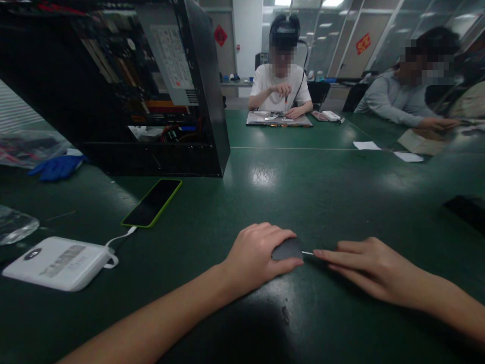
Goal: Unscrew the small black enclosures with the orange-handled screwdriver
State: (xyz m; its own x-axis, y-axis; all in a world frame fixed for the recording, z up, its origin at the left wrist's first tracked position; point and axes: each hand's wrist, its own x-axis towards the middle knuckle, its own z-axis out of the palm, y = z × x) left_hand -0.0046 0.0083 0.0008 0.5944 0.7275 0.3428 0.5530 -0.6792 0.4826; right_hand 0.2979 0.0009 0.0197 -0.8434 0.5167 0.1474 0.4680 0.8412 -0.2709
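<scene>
Grey object [287,249], gripped by left hand [257,253]; thin shaft [307,253], pinched by right hand [373,268]. Far-left view blocked by computer case [210,96]; phone [153,203] and power bank [56,264] placed nearer.

Ceiling lights [333,3] are shining above glass partitions [318,30] and a white pillar [248,45], while black chairs [319,93] are standing behind a green table [265,192].

1. mouse [288,248]: dark grey, smooth, rounded, its far side covered, over the tabletop [227,197].
2. rod [307,253]: thin, silvery, straight, nearly level, one end at the mouse's right edge.
</scene>
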